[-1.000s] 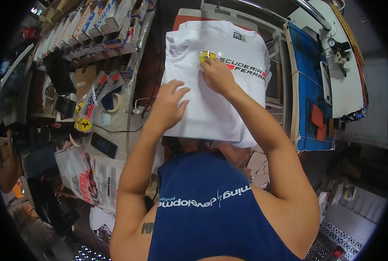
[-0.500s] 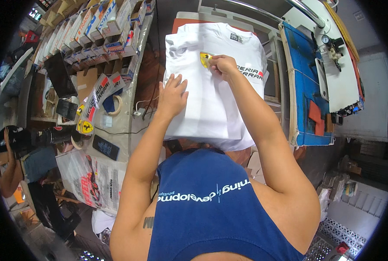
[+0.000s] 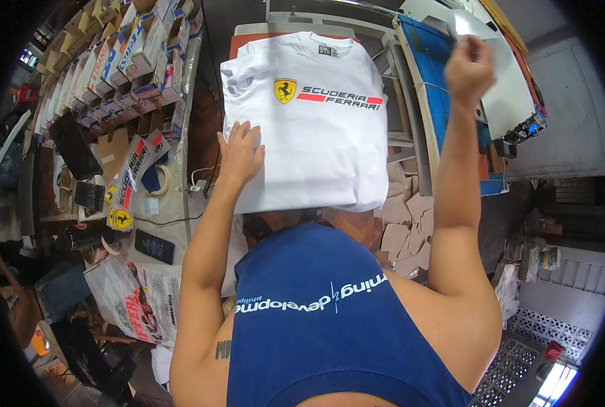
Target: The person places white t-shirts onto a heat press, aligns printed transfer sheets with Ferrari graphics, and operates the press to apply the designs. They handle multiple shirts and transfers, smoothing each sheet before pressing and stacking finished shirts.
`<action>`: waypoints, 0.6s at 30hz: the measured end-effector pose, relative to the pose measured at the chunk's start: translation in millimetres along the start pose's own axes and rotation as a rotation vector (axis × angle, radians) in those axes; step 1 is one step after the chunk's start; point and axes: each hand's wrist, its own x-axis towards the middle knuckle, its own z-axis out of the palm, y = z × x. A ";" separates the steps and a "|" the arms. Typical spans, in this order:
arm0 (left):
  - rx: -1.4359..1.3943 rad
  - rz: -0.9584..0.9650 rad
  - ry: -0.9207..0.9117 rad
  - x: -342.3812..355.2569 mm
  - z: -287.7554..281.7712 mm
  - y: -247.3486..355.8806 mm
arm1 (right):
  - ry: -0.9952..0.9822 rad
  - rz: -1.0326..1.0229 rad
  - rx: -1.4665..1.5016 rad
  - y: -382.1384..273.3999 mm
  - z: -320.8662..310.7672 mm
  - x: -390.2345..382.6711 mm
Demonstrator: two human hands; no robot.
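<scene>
Observed: white T-shirt (image 3: 309,152) folded flat at upper centre of the frame, collar toward the top edge, dark label showing inside the neck. A reddish board (image 3: 238,45) showed along its upper left edge. Across the chest lay a yellow shield emblem (image 3: 285,91) with a black horse figure and, just to its right, a lettered print (image 3: 343,98) in black with red bars.

Left hand (image 3: 241,152): palm down on the shirt's left side, fingers spread fairly wide, nothing seen in its grasp. Right hand (image 3: 470,71): raised at upper right, well apart from the shirt, blurred; thumb and fingers drawn narrow in a pinch on what looked like a thin clear film (image 3: 457,27), its outline not readable. Behind that forearm, a blue panel (image 3: 421,64) leaned toward the upper right.

Left of frame: rows of cardboard boxes (image 3: 136,61) at upper left; below them, printed strips (image 3: 129,176) overlapping, a tape roll (image 3: 160,180) just beside. Dark phone (image 3: 154,247) lay lower, near a plastic-wrapped package (image 3: 136,295). Pale scraps (image 3: 397,227) were strewn right of centre, below the shirt's lower right corner.
</scene>
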 end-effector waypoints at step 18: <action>-1.686 -1.735 0.973 -407.4 147.9 -93.1 | -1.394 0.077 0.548 -163.8 -31.1 -227.0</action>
